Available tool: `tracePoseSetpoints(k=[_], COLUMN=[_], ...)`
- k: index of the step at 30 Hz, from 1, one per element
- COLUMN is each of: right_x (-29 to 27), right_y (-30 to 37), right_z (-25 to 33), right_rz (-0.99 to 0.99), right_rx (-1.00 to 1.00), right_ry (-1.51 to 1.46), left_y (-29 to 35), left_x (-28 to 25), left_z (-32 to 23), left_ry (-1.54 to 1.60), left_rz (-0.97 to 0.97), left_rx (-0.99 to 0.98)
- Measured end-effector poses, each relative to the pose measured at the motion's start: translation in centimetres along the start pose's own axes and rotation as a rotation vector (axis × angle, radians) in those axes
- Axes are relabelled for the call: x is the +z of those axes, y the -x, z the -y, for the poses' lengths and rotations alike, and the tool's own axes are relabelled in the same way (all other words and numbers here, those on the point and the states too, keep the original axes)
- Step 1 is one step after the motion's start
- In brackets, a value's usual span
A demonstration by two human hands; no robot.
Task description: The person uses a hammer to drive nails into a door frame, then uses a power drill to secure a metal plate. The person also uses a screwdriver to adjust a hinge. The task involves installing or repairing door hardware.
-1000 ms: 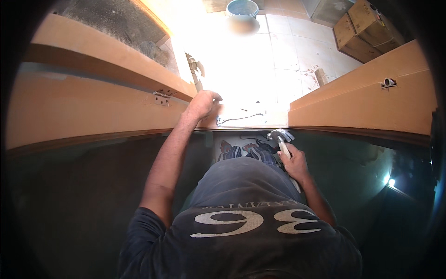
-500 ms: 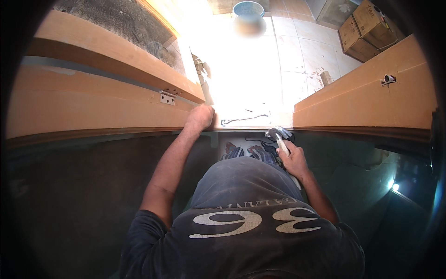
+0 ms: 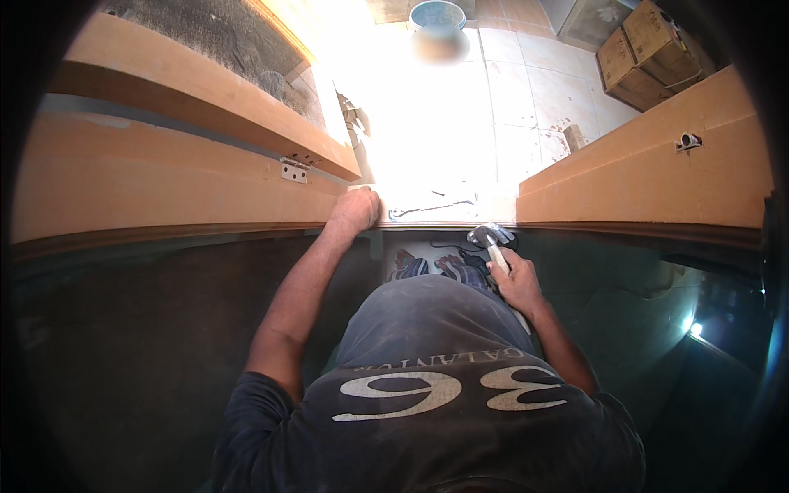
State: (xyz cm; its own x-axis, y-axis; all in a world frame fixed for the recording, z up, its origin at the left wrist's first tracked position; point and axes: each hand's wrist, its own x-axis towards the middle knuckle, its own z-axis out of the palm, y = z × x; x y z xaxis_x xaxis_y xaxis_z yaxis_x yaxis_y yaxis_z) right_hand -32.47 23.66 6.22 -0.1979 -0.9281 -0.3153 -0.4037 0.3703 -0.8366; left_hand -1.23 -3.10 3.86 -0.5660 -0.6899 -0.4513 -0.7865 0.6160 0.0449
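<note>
The floor (image 3: 509,123) was pale tile, washed out by hard sunlight at twelve o'clock, with a blue basin (image 3: 437,13) at the top edge and cardboard boxes (image 3: 641,49) toward one o'clock. Two brown wooden panels flanked the person: the left panel (image 3: 164,185) ran from nine o'clock to the centre and carried a small metal hinge (image 3: 293,171), while the right panel (image 3: 657,181) stretched toward three o'clock. Below them lay a dark glass sheet (image 3: 123,345).

The left hand (image 3: 355,210) was closed into a fist at the inner end of the left panel, pressed against its edge; I could not tell whether it held anything. The right hand (image 3: 516,283) was wrapped firmly around the handle of a hammer (image 3: 491,242). The hammer sat just right of centre, near the person's shoes (image 3: 431,267), its long axis running roughly from five o'clock up to eleven, head uppermost and pointing away from the body. A thin metal tool (image 3: 431,204) lay on the bright floor between the panels.
</note>
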Motion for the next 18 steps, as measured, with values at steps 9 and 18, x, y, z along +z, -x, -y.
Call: tracePoseSetpoints(k=[9,18], right_x=[0.1,0.4], right_y=[-0.2,-0.3], right_z=[0.1,-0.4], right_rz=[-0.001,0.002], right_rx=[0.006,0.042], right_ry=[-0.004,-0.002], left_y=[1.0,-1.2], left_x=[-2.1,0.6], left_z=[-1.7,-0.5], left_ry=[0.548,0.817], left_rz=[-0.179,-0.09], left_rx=[0.047,-0.086])
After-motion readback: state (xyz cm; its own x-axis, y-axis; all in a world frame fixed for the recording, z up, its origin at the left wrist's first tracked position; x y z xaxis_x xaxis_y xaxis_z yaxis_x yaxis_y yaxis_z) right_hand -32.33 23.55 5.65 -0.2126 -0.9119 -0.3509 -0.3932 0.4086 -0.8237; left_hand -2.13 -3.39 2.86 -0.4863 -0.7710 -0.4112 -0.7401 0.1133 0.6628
